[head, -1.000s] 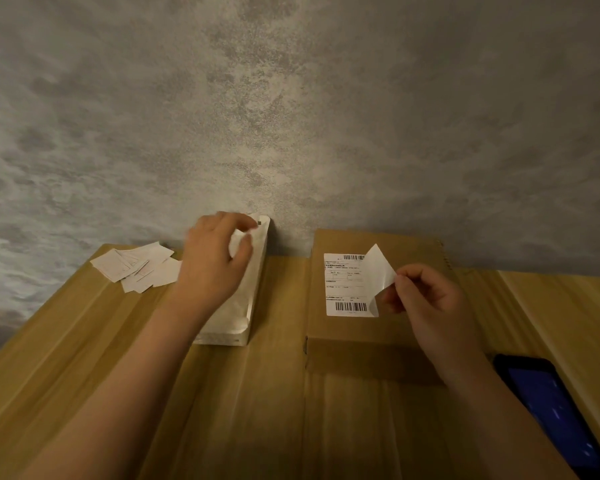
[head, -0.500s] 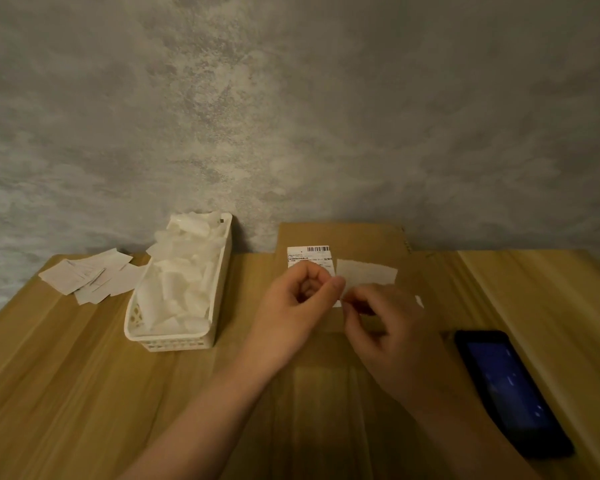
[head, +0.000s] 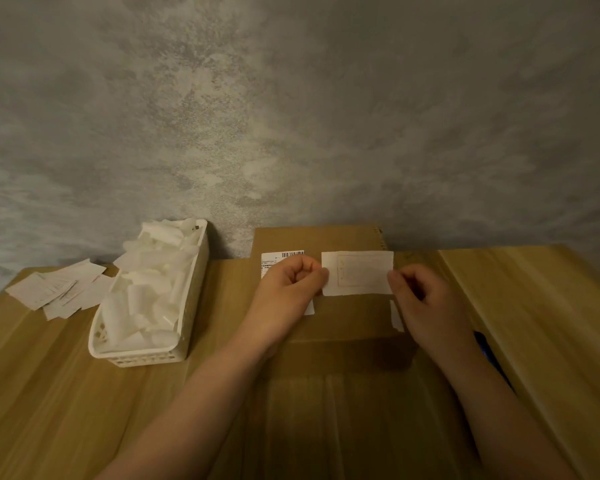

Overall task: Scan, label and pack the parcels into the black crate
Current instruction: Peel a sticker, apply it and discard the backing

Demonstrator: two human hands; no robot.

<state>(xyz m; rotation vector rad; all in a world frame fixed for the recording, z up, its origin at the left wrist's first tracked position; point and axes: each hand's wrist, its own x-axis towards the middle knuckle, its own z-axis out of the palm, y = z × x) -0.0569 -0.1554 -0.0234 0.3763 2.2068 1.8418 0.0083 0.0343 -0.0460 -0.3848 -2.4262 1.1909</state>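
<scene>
- Pinching a small white rectangular paper label (head: 357,273) by its two short edges, the left hand (head: 288,292) and the right hand (head: 426,303) each have a narrow grip, fingers curled onto the paper, holding it stretched flat between them.
- The label hangs just above the flat brown cardboard parcel (head: 347,317), which lies on the light wooden tabletop (head: 49,393) with its far edge against the grey mottled wall (head: 291,116).
- Labelling looks like the step in hand; the next move calls for lowering the paper squarely onto bare cardboard and pressing it down flat without creases.
- A white printed barcode sticker (head: 281,259) already sits on the parcel, partly hidden by the left hand; the new label should probably land beside it, not over it.
- Left of the parcel stands a white perforated plastic basket (head: 142,355) heaped with white paper scraps, and further left lies a loose pile of white slips (head: 56,289).
- A dark phone (head: 489,355) peeks out by the right forearm.
- No black crate is in view.
</scene>
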